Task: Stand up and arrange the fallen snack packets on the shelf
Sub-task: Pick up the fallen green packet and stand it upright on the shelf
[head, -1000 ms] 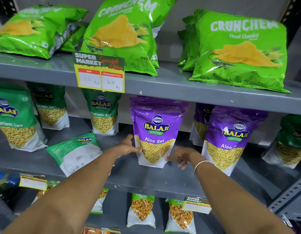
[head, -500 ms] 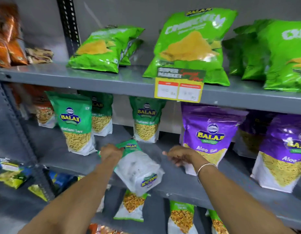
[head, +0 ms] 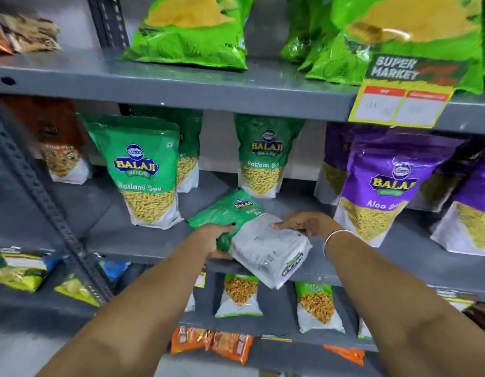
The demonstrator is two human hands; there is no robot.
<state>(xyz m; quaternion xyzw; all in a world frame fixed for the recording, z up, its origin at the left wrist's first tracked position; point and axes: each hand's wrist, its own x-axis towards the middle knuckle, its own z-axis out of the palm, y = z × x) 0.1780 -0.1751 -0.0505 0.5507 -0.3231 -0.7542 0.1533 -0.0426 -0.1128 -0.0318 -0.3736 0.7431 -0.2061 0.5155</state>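
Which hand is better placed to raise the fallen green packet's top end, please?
Left, probably: the left hand grips the green top half of the packet; the right hand holds its white base half.

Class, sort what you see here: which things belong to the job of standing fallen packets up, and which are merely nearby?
In the job: fallen green packet, left hand, right hand, middle shelf.

Merely nearby: upright green packet, purple packet, price tag, chip bag above.
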